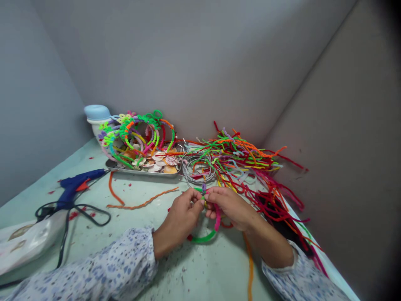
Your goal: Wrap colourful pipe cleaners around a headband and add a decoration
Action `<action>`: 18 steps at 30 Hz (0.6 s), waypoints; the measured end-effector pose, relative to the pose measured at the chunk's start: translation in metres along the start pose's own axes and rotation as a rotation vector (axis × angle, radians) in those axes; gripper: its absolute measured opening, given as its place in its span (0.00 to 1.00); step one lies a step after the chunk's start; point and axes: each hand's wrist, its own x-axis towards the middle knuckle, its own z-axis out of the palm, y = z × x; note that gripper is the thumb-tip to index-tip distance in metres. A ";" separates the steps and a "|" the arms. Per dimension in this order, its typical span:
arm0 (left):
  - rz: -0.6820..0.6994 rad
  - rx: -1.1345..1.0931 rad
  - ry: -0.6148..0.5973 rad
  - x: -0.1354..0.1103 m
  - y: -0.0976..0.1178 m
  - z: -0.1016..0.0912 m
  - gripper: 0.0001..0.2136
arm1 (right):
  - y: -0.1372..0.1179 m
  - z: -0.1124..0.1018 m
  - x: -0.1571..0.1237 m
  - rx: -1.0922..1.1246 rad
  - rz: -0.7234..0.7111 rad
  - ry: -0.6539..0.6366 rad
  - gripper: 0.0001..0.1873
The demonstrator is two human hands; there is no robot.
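Both hands meet at the middle of the table, pinching a ring of coloured pipe cleaners point(205, 238). Green and pink stretches of it show below the fingers, and a small purple loop sticks up above them. My left hand point(184, 211) grips its upper left side with thumb and forefinger. Opposite it, my right hand point(230, 207) pinches the upper right side, fingertips almost touching the left ones. Part of the ring is hidden behind the hands. Just beyond them lies a coil of thin wire point(198, 169).
A metal tray point(142, 171) holds shell-like discs, with finished pipe-cleaner rings point(128, 129) heaped over it. Behind stands a blue-lidded white container point(97, 113). Loose pipe cleaners point(250, 154) spread along the right. At left are a blue glue gun point(73, 186), its cord, and a plastic bag point(31, 240).
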 end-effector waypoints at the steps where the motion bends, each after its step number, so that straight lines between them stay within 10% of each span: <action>1: -0.022 -0.075 -0.016 0.001 0.000 0.001 0.05 | -0.001 0.000 -0.001 -0.001 0.001 0.000 0.09; 18: -0.203 -0.430 -0.110 0.001 0.007 0.003 0.02 | 0.002 0.001 0.003 0.059 0.045 -0.001 0.05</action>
